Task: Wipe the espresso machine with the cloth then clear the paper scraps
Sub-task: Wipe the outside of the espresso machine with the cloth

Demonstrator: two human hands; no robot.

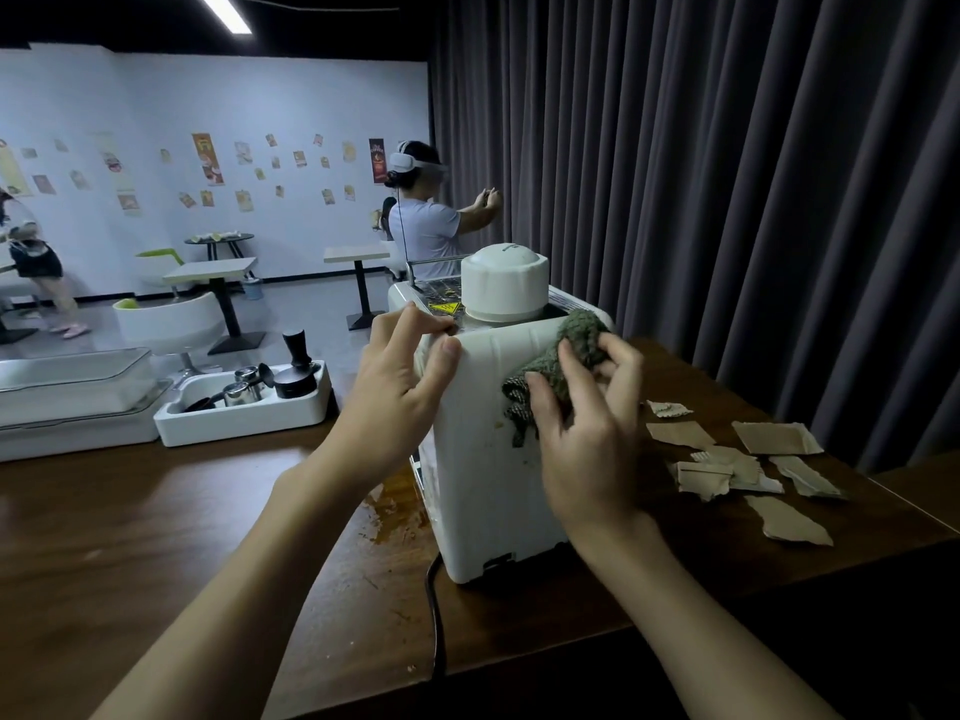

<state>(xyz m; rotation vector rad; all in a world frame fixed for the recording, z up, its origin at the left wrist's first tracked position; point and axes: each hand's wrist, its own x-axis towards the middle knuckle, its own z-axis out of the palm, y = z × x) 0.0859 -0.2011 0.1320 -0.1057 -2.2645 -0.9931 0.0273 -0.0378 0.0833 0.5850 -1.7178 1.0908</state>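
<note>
left hand [402, 387]: fingers curled over the top left edge of the espresso machine [483, 485], thumb on its near face, bracing it. right hand [582, 439]: fingers loosely curled, holding a bunched green cloth [563, 368] against the upper right of that face. the machine stands upright near the front edge of the desk [156, 537], long axis vertical, domed lid [504, 280] on top. the cord [436, 615] leaves the base on the near side, so i judge the back faces the wearer and the front points away. risks: the body is tall and narrow, so a hard sideways stroke could slide or tip it if the brace loosens. the cord drops over the desk edge between the forearms and could snag. paper scraps [748, 459] lie just right of the machine, where a trailing cloth corner could sweep them off. the brown stain [387, 511] at the left base could smear.
</note>
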